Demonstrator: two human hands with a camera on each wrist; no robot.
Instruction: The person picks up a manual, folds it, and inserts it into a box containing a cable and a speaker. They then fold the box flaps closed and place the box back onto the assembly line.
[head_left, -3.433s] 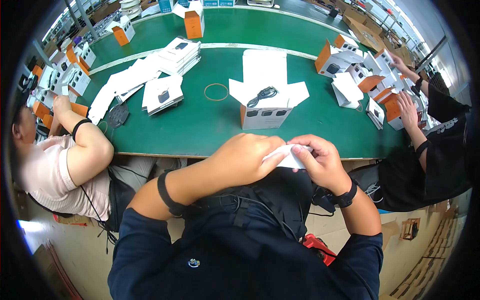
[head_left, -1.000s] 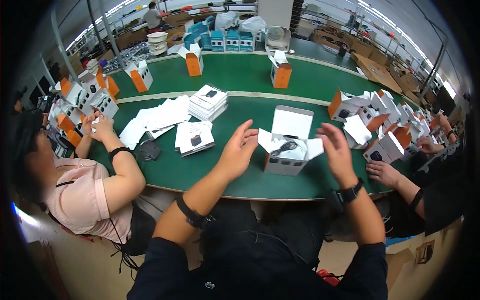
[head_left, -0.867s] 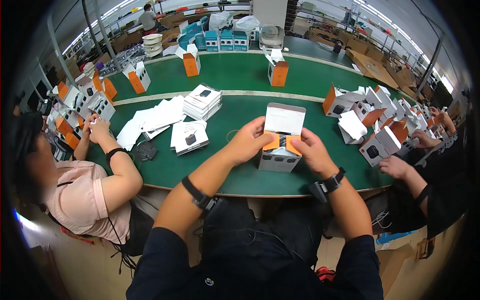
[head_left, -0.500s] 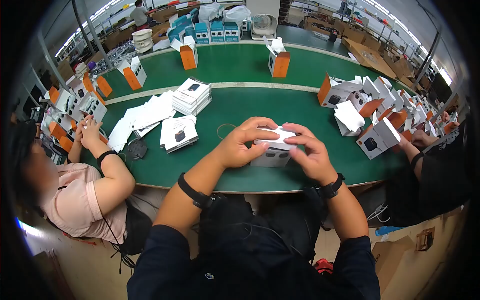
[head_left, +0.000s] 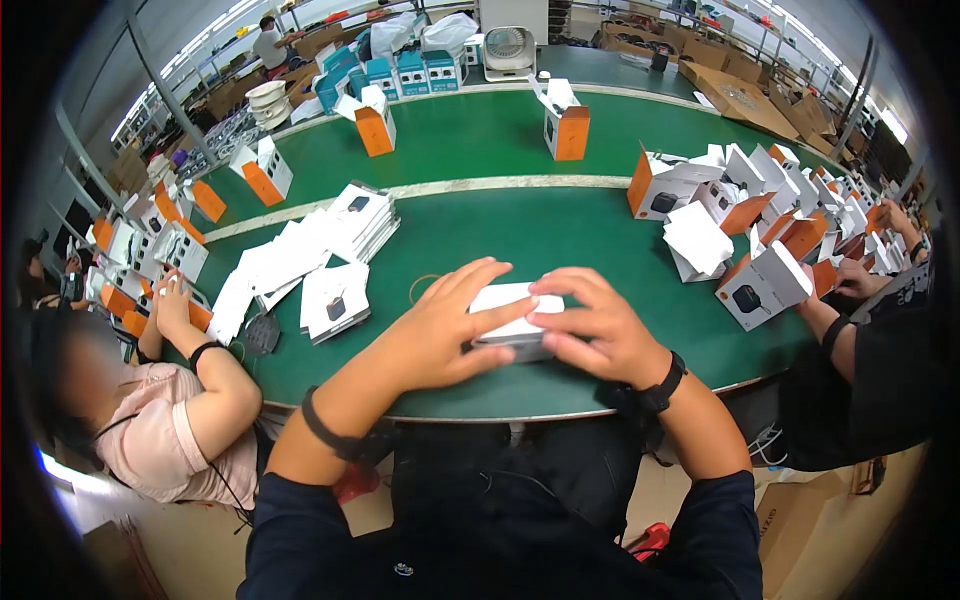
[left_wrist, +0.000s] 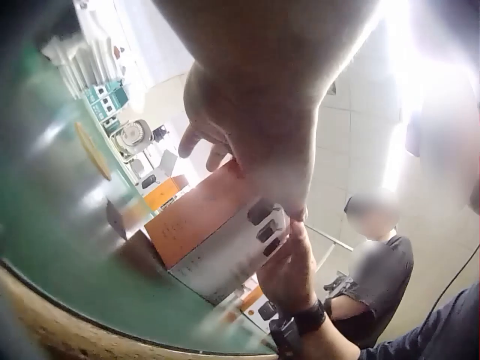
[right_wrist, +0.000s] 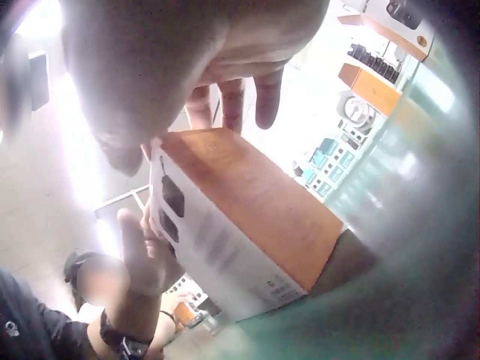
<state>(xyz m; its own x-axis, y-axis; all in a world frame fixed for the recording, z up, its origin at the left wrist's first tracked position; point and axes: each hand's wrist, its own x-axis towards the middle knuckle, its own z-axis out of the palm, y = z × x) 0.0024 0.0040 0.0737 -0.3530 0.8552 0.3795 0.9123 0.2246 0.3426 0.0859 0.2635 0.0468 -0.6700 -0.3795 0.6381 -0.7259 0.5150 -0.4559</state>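
A white box (head_left: 503,296) with orange sides stands on the green table before me, its lid folded down over the top. My left hand (head_left: 445,325) lies over the left part of the lid, fingers stretched across it and thumb low along the front. From the right, my right hand (head_left: 608,335) touches the lid with spread, slightly bent fingers. In the left wrist view the box's orange side (left_wrist: 202,206) faces the camera, with dark device pictures on the white front. The opposite orange side (right_wrist: 255,199) shows in the right wrist view. The box's contents are hidden.
Left of the box lie printed booklets (head_left: 335,300) and loose white sheets (head_left: 290,255). A rubber band (head_left: 422,288) is close behind my left hand. Open boxes (head_left: 765,285) crowd the right side, near another person's hands. Someone in pink (head_left: 175,405) sits at left.
Earlier my hands held a folded white piece near the table edge, then reached to the open box with a cable in it. The flaps and lid have since been folded down over the contents.
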